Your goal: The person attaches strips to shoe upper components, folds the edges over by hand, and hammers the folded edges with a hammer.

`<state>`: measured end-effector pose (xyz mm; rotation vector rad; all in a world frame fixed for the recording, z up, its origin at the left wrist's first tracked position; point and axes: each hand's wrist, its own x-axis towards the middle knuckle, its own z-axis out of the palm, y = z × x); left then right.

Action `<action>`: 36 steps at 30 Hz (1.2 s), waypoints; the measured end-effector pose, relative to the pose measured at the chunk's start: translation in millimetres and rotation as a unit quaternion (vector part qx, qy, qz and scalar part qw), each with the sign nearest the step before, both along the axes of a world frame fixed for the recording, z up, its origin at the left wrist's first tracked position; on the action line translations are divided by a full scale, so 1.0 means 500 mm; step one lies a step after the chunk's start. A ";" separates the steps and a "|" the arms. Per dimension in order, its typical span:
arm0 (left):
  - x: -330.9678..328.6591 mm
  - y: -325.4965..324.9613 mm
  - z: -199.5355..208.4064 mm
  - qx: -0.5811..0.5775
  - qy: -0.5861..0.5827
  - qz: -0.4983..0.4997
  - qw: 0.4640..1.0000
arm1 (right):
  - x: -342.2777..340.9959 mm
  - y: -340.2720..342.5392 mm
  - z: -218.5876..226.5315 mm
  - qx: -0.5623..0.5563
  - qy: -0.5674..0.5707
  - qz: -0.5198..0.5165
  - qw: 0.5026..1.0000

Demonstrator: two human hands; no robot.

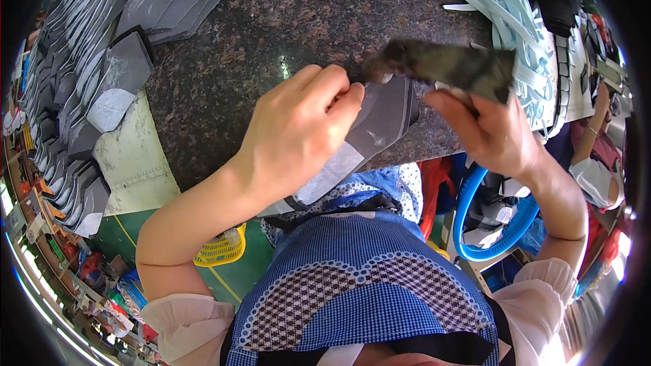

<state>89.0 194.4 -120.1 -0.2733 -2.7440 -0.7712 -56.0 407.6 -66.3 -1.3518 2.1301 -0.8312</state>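
Near the centre, my left hand (298, 118) is closed, its fingertips pinching the upper edge of a dark grey flat piece (383, 118). The piece lies on the speckled stone tabletop (325, 10) and hangs toward my apron, with a light grey patch (329, 175) at its lower end. My right hand (491, 125) grips a dark, worn hammer (454, 68), blurred by motion, above the right side of the piece. The hammer's rounded end is just right of my left fingertips. My left fingers hide part of the piece's edge.
Stacks of similar grey pieces (102, 88) fan out along the left. Pale blue-green strips (519, 20) lie in a heap at the far right. A blue ring (468, 230) sits below the table's right edge, a yellow basket (227, 247) below on the left.
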 end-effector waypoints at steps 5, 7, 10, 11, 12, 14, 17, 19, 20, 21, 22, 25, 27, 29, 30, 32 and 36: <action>0.007 -0.037 -0.008 0.118 -0.057 0.006 0.991 | 0.010 0.025 -0.045 -0.035 0.004 0.032 0.999; 0.012 -0.028 0.002 0.096 -0.033 -0.009 0.995 | 0.009 0.027 -0.043 -0.018 0.023 -0.007 1.000; 0.033 -0.006 0.004 0.027 -0.033 -0.001 0.999 | 0.012 0.036 -0.053 -0.057 0.027 0.068 0.996; 0.034 0.000 0.011 0.007 -0.028 0.001 1.000 | 0.006 0.036 -0.043 -0.002 -0.025 0.085 0.996; 0.038 0.007 0.014 0.007 -0.027 0.004 1.000 | 0.009 0.028 -0.037 -0.002 -0.024 0.088 0.996; 0.043 0.014 0.009 -0.054 -0.005 0.002 0.999 | 0.013 0.010 -0.037 -0.037 0.043 -0.009 0.998; 0.040 -0.022 0.003 0.063 -0.059 0.004 0.996 | 0.006 0.039 -0.046 0.009 0.011 0.139 0.990; 0.049 -0.048 0.012 0.186 -0.135 0.019 0.973 | 0.025 0.023 -0.038 0.021 0.001 0.087 0.996; 0.050 -0.045 0.012 0.186 -0.134 0.019 0.973 | 0.021 0.013 -0.085 -0.152 0.189 0.158 0.957; 0.051 -0.040 0.009 0.153 -0.092 0.010 0.984 | 0.025 0.027 -0.066 -0.038 0.044 0.044 0.997; 0.052 -0.034 0.005 0.120 -0.049 0.004 0.992 | 0.035 0.004 -0.028 0.078 -0.103 -0.070 0.989; 0.076 -0.005 0.009 0.050 -0.033 0.029 0.998 | 0.055 0.007 -0.032 -0.014 -0.003 -0.010 1.000; 0.084 -0.010 0.013 0.020 -0.019 0.033 0.999 | 0.060 -0.005 -0.016 0.021 0.024 0.097 0.995; 0.084 -0.053 0.022 0.108 -0.109 0.030 0.988 | 0.058 0.004 -0.031 0.005 0.015 0.080 0.997; 0.083 -0.064 0.026 0.195 -0.203 0.025 0.959 | 0.057 0.012 -0.044 -0.012 0.000 0.062 0.998; 0.101 -0.039 0.016 0.164 -0.147 0.033 0.975 | 0.066 0.008 -0.035 0.004 -0.022 0.005 1.000; 0.113 -0.005 0.000 0.108 -0.044 0.078 0.990 | 0.069 0.005 -0.041 -0.142 0.073 0.068 0.985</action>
